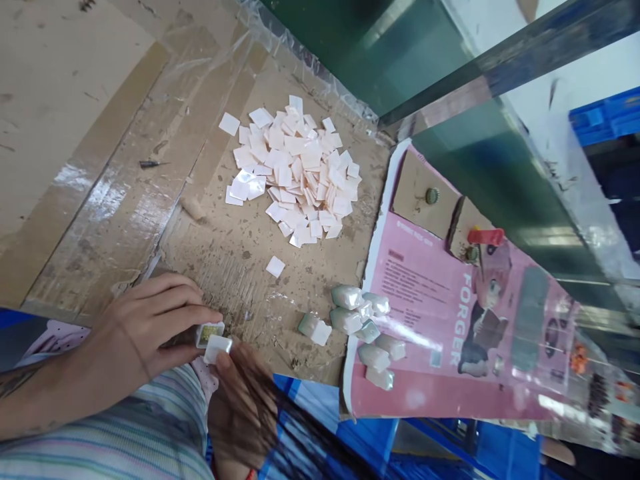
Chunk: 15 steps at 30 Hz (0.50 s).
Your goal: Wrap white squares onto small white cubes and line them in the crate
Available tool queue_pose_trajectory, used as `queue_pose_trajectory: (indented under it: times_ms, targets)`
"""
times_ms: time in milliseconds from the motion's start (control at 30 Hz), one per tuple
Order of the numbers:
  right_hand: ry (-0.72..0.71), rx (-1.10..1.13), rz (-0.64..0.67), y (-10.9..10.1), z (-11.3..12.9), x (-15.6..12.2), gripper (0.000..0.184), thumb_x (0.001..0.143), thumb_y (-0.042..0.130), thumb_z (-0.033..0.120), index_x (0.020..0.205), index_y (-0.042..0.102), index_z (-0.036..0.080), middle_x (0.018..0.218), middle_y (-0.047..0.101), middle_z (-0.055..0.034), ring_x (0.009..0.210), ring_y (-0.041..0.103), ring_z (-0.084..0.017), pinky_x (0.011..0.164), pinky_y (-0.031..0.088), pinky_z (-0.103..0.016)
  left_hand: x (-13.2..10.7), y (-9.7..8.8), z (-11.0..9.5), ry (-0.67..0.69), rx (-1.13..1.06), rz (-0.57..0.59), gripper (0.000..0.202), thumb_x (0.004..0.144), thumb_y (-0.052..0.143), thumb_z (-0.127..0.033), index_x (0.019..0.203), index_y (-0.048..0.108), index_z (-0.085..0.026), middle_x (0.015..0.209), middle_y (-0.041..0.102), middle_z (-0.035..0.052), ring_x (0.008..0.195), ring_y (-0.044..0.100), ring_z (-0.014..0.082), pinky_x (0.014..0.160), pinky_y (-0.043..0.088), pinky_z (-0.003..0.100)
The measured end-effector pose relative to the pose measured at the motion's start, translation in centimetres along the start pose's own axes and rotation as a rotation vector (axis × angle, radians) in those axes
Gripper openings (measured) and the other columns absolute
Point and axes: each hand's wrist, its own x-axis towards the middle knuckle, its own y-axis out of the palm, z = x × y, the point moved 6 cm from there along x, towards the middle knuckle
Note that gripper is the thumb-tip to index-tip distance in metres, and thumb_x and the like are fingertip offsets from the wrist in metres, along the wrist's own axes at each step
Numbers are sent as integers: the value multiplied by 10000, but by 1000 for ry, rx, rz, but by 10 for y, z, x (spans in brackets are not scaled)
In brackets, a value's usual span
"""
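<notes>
My left hand (145, 327) rests at the near edge of a taped cardboard worktop (125, 200), its fingers closed round a small block with a yellowish face (209, 331). My right hand (240, 400), dark and partly blurred, pinches a small white square piece (218, 348) right against that block. A heap of several white square pieces (295, 177) lies further out on the cardboard, with one stray square (275, 267) nearer to my hands. Several small clear-wrapped packets (360, 320) sit to the right.
A pink printed sheet under plastic film (440, 320) lies at the right, bearing two cardboard bits, bottle caps (432, 195) and a red clip (485, 236). A green glass panel (490, 167) rises behind. Blue crates (350, 440) sit below the edge. A dark screw-like bit (150, 163) lies at left.
</notes>
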Motion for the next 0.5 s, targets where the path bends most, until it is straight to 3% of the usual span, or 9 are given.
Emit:
queue_pose_trajectory:
  times_ms: [167, 500]
  targets:
    - [-66, -25, -7, -3, 3, 13, 474, 926, 639, 133, 1367, 588, 299, 1141, 757, -43, 1065, 731, -252, 890, 651, -382, -1, 2, 1, 2, 25, 36, 264, 926, 601, -141, 1173, 597, -233, 1058, 666, 20, 1087, 576, 203, 976, 475, 307]
    - [-54, -72, -34, -2, 5, 20, 442, 899, 682, 102, 1297, 633, 287, 1149, 744, -63, 1079, 727, -242, 844, 664, -372, -1, 2, 1, -8, 7, 29, 270, 919, 625, -139, 1175, 605, -222, 1056, 663, 24, 1090, 564, 201, 976, 463, 309]
